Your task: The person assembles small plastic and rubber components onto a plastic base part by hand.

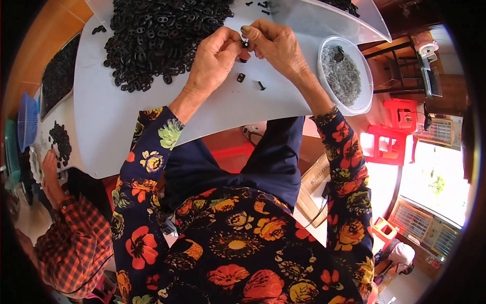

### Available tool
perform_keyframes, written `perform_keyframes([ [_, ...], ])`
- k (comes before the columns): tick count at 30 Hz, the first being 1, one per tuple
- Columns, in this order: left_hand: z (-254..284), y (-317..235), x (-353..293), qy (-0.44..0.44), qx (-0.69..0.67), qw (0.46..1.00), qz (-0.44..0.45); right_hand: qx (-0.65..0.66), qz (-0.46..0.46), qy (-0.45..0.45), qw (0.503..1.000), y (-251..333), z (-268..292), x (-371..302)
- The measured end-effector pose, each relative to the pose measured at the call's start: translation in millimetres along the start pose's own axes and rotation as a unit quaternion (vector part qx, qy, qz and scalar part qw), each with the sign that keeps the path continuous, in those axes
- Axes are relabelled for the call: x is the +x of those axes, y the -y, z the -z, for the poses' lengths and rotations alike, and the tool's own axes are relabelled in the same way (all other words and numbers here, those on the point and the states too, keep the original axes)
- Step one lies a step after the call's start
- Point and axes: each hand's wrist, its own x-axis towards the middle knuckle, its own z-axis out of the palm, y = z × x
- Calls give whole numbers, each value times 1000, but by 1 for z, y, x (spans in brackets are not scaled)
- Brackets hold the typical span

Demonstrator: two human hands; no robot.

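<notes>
Your left hand (215, 57) and right hand (279, 49) meet fingertip to fingertip, each grip closed in a pinch on one black part (245, 44) over the table (217, 112), right of the pile (157, 38).

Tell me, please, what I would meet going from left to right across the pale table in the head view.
Loose black pieces, heap of black parts, left hand, right hand, round tub.

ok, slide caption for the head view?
Left hand and right hand hold a small black part beside a heap of black pieces.
</notes>
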Motion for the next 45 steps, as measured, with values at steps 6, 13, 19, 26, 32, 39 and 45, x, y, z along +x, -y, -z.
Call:
perform_keyframes([
  [6, -2, -3, 0, 4, 14, 1000, -9, -37, 41, 2, 998, -4, 3, 0],
  [13, 2, -2, 2, -20, -20, 999, -35, 45, -18, -19, 999, 5, -10, -11],
  [19, 11, -5, 6, 11, 93, 994, -62, 103, 21, -57, 993, -11, 3, -23],
  [26, 9, -6, 11, 114, 441, 862, -221, 117, -4, -127, 985, -32, -2, -50],
  [32, 7, -7, 15, 170, 482, 835, -203, 75, 15, -102, 992, -32, -1, -48],
  [39, 7, -5, 23, 166, 455, 853, -195, 123, -9, -96, 988, -33, 3, -47],
  [45, -8, 0, 16, 140, 423, 865, -230, 140, -6, -102, 985, -32, 3, -48],
])
